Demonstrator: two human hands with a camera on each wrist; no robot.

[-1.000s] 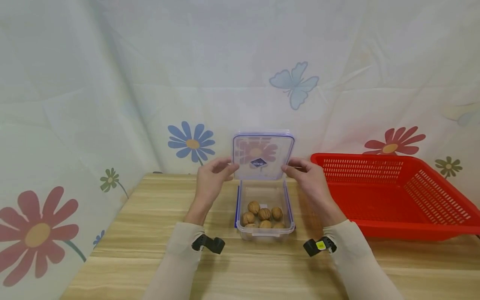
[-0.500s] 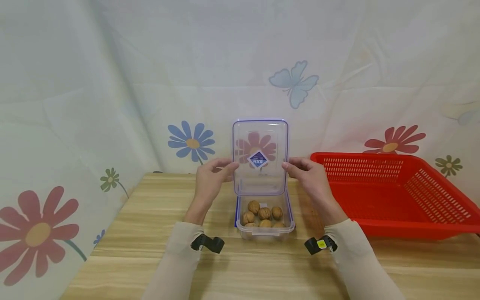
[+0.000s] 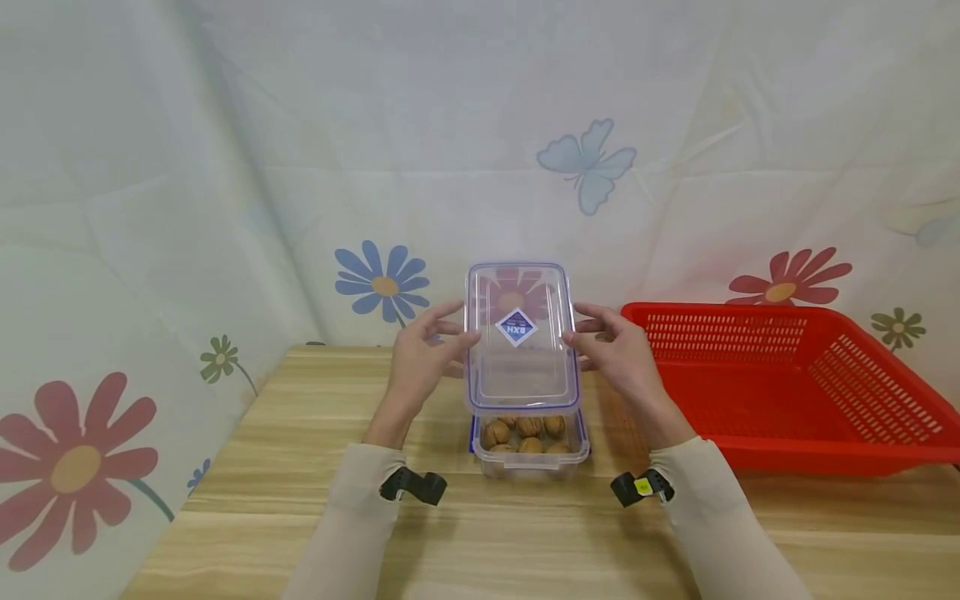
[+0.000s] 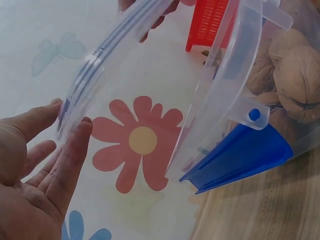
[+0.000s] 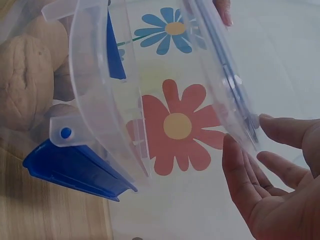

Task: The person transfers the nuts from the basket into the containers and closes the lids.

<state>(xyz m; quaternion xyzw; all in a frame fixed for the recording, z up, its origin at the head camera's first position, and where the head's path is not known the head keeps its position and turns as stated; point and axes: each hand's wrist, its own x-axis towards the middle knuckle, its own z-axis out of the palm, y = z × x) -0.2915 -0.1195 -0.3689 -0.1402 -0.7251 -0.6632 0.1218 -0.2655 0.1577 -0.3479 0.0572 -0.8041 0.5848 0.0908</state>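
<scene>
A clear plastic lid [image 3: 521,375] with a blue seal and a diamond-shaped label is tilted above a clear food container [image 3: 531,461]. My left hand [image 3: 424,358] pinches the lid's left edge between thumb and fingers; my right hand [image 3: 613,354] pinches its right edge the same way. Several walnuts [image 3: 529,427] lie inside the container, the rear ones covered by the lid in the head view. Both wrist views show the lid apart from the container's rim [image 4: 240,60], with a blue side clip [image 4: 240,155] hanging unfastened on the left and another blue clip [image 5: 75,170] on the right.
A large red plastic basket [image 3: 750,458] stands on the wooden table [image 3: 300,500], just right of my right hand. Behind the table hangs a pale curtain [image 3: 450,167] printed with flowers and a butterfly.
The lid has swung from leaning away to tilting toward me, its near edge coming down over the container and covering the rear walnuts. Both hands keep hold of its sides, nearly in place.
</scene>
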